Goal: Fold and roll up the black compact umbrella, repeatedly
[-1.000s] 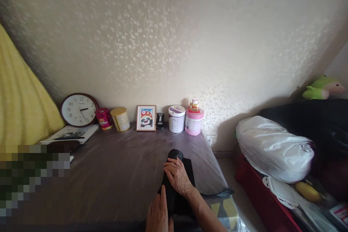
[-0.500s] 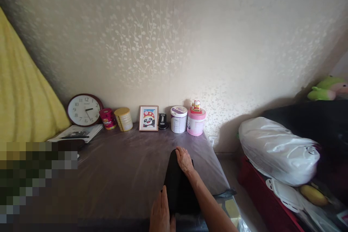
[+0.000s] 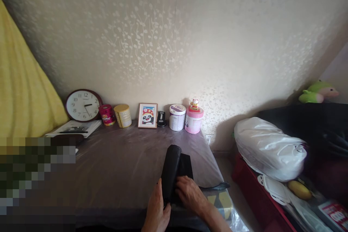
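The black cloth (image 3: pixel 172 161) is partly gathered into a thick roll (image 3: pixel 169 177) on the grey-covered table (image 3: pixel 116 174); a flat stretch (image 3: pixel 187 162) is left unrolled on its right. The roll's near end is gripped by the left hand (image 3: pixel 158 204); the right hand (image 3: pixel 190 194) is curled beside it, its grip impossible to tell. Against the patterned wall (image 3: pixel 152 40), a round clock (image 3: pixel 83 105), canisters (image 3: pixel 123 116) and a framed panda picture (image 3: pixel 147 116) are lined up
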A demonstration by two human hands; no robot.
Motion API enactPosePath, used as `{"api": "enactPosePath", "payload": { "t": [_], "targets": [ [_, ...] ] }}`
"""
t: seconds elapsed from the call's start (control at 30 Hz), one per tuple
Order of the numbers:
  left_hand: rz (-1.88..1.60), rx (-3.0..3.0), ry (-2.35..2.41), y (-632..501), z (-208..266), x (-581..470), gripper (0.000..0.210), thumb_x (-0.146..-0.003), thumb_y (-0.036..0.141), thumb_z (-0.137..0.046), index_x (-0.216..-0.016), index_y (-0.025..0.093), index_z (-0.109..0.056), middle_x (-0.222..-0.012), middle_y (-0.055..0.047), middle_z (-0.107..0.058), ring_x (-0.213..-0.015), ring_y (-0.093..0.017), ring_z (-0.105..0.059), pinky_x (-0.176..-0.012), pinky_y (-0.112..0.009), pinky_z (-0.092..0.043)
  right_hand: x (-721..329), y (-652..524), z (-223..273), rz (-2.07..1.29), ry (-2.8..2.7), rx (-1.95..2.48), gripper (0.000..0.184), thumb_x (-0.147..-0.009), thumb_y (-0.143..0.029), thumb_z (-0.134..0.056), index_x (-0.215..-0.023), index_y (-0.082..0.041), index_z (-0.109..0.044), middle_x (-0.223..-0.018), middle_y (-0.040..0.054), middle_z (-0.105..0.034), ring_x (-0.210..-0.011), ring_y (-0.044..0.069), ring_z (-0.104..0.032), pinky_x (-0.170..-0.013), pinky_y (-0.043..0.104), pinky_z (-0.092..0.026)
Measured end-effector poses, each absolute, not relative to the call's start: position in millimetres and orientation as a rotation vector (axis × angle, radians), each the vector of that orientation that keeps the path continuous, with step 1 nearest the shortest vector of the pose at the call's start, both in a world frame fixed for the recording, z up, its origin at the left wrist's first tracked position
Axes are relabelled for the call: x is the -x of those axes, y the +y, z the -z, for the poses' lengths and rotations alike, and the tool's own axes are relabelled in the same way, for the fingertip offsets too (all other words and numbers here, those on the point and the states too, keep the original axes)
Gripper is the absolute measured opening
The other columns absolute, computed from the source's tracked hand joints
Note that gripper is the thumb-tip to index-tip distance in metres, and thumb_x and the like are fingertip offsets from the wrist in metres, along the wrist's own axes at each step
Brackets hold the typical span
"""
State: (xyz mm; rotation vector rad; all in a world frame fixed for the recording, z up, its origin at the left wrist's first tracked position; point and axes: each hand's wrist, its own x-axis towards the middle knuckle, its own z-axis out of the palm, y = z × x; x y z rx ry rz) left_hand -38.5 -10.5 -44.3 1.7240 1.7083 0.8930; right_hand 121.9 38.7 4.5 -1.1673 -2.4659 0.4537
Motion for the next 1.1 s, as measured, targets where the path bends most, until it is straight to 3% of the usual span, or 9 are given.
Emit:
{"api": "enactPosePath", "payload": {
  "t": [0.07,0.13,0.33,0.57,0.7,0.93,1.1],
  "targets": [
    [-0.888,-1.749,1.706,-11.3,41.4,37.9,0.069,-0.073,0.010,-0.038,-0.135,-0.001,-0.012,-0.143,-0.021,-0.028,-0.134,-0.022,-0.026,-0.111,-0.035,-0.022,-128.3,25.4,-14.0,-0.632,-2.454,1.080,0.025,-0.088,-0.023,-0.042,-0.086,-0.024,-0.066,-0.090,0.0018,-0.068,-0.088,0.016,-0.061,-0.083,0.027,-0.044],
    [-0.882,-1.765,1.704,-12.0,39.5,37.9,0.068,-0.073,0.009,-0.037,-0.135,-0.001,-0.012,-0.143,-0.023,-0.027,-0.134,-0.023,-0.025,-0.111,-0.037,-0.022,-137.8,24.7,-19.7,-0.689,-2.256,1.177,0.027,-0.090,-0.028,-0.039,-0.091,-0.025,-0.066,-0.090,0.0013,-0.069,-0.086,0.015,-0.062,-0.080,0.025,-0.045],
    [-0.893,-1.760,1.706,-12.7,46.0,38.4,0.067,-0.077,0.013,-0.037,-0.138,0.007,-0.009,-0.144,-0.019,-0.027,-0.134,-0.024,-0.027,-0.109,-0.040,-0.027,-164.5,65.5,-1.0,-0.492,-1.709,1.723,0.028,-0.084,-0.031,-0.041,-0.097,-0.021,-0.063,-0.098,0.0081,-0.068,-0.091,0.023,-0.063,-0.081,0.032,-0.045],
    [-0.886,-1.767,1.795,-14.3,39.3,32.7,0.066,-0.074,0.009,-0.036,-0.136,0.004,-0.013,-0.141,-0.020,-0.033,-0.132,-0.022,-0.030,-0.108,-0.038,-0.027,-152.5,82.7,10.4,-0.720,-1.657,1.731,0.032,-0.085,-0.037,-0.039,-0.102,-0.019,-0.059,-0.074,0.0031,-0.067,-0.061,0.018,-0.063,-0.055,0.027,-0.046],
    [-0.855,-1.796,1.822,-14.8,37.3,31.1,0.066,-0.073,0.009,-0.037,-0.135,0.000,-0.015,-0.140,-0.024,-0.032,-0.132,-0.026,-0.031,-0.107,-0.040,-0.028,-141.3,85.5,9.5,-0.649,-1.673,1.746,0.034,-0.083,-0.039,-0.043,-0.103,-0.016,-0.058,-0.070,0.0030,-0.065,-0.067,0.020,-0.063,-0.061,0.027,-0.044],
    [-0.800,-1.794,1.864,-13.7,35.3,30.2,0.067,-0.072,0.011,-0.037,-0.135,0.002,-0.016,-0.140,-0.020,-0.034,-0.131,-0.025,-0.032,-0.108,-0.037,-0.027,-126.6,92.9,7.3,-0.619,-1.688,1.674,0.035,-0.083,-0.036,-0.040,-0.104,-0.014,-0.058,-0.078,0.0064,-0.067,-0.076,0.022,-0.064,-0.068,0.028,-0.043],
    [-0.808,-1.794,1.856,-13.7,31.1,30.1,0.067,-0.071,0.008,-0.038,-0.134,-0.003,-0.017,-0.139,-0.024,-0.034,-0.130,-0.027,-0.034,-0.107,-0.039,-0.028,-111.2,99.0,-3.5,-0.603,-1.693,1.611,0.035,-0.081,-0.034,-0.042,-0.105,-0.013,-0.059,-0.075,0.0052,-0.067,-0.073,0.020,-0.062,-0.068,0.028,-0.043]
  ]
}}
